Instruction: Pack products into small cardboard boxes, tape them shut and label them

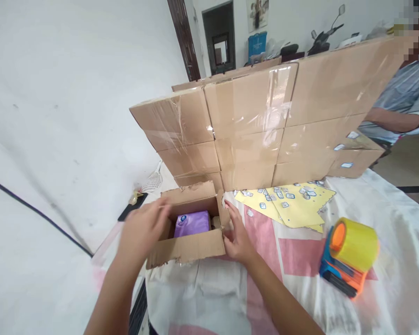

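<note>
An open cardboard box (190,247) is seen at the near edge of the cloth-covered table (209,284), in front of a wall of stacked cartons (247,135). Inside the box a purple package (192,223) is placed; its surface is smooth and slightly shiny, with a small dark round mark at one corner. The lower part of this package is hidden by the near flap, and a small brown piece (215,222) beside it is hard to make out. The flaps are of plain brown cardboard, with torn, ragged edges.

The left hand (143,230) is blurred and is held over the left end of the box; by this blur it cannot be told if anything is gripped. By the right hand (238,237) the right flap is touched, with thumb and fingers spread apart and not clenched.

The stacked cartons are wrapped in clear, wrinkled film or tape, by which light is strongly reflected. Before them yellow sheets (293,211) with jagged edges are laid, and small pale stickers (289,196) are scattered on them; what is printed there cannot be read. At the right, a thick roll of yellow tape (359,244) is fitted on a blue and orange dispenser (347,277). Another person (405,100) is cut off by the right border, and the face is masked by pixels.
</note>
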